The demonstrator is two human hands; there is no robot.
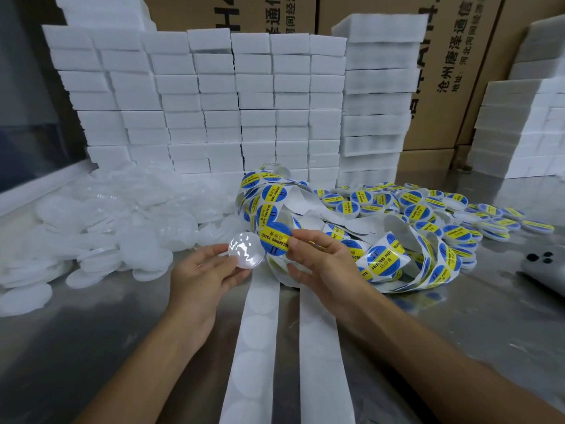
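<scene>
My left hand (204,272) holds a clear round plastic lid (246,250) by its rim, tilted toward me, just above the metal table (107,332). My right hand (321,264) pinches a round blue and yellow "soldering paste" sticker (275,238) right beside the lid; the sticker looks peeled from its backing. A tangled strip of the same stickers (382,258) lies behind and right of my right hand. Two bare white backing strips (260,332) run toward me between my forearms.
A heap of unlabelled clear lids (116,215) lies at the left. Labelled lids (428,206) pile up at the right. Stacks of white foam blocks (214,102) and cardboard boxes (458,71) wall the back. A grey device (544,267) sits at the right edge.
</scene>
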